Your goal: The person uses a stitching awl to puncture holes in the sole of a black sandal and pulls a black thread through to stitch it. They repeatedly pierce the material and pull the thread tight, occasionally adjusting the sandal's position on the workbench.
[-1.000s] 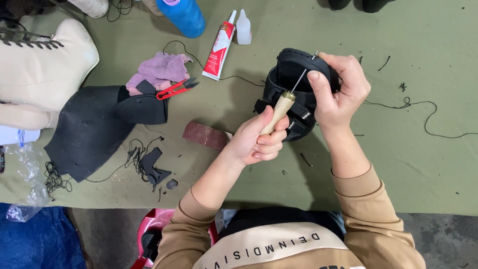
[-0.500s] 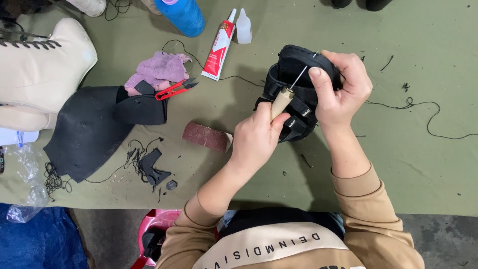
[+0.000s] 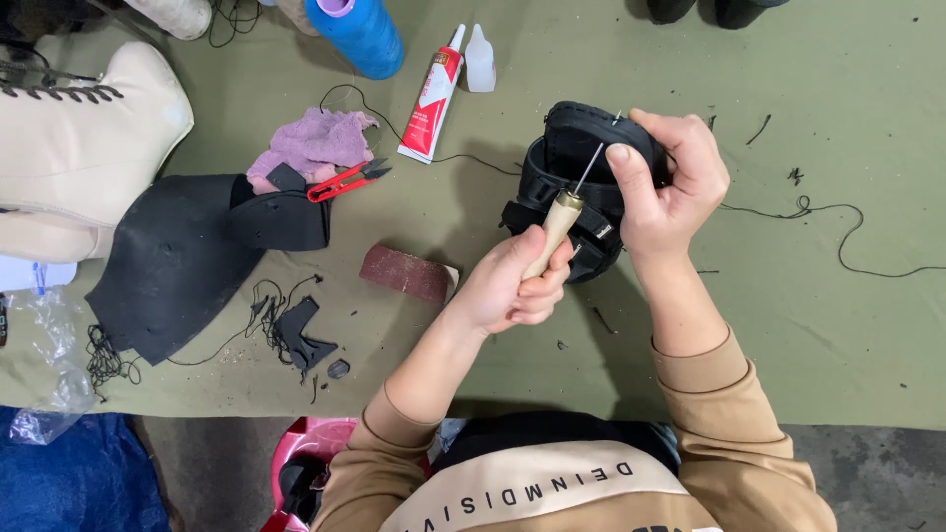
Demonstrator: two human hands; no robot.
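Centrally on the green table (image 3: 838, 365), the right hand (image 3: 670, 187) clasps a black shoe (image 3: 572, 187); the left hand (image 3: 512, 286) fists a wooden-handled awl (image 3: 557, 225) against it; sandpaper (image 3: 406, 273), red snips (image 3: 345, 181), glue tube (image 3: 432, 97) lie nearby.

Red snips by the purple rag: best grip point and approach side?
Grip the red snips at the looped handle end by the purple rag, coming from above. They lie flat on the green mat, blades pointing right; the handle is the wider part, though it rests on the black piece.
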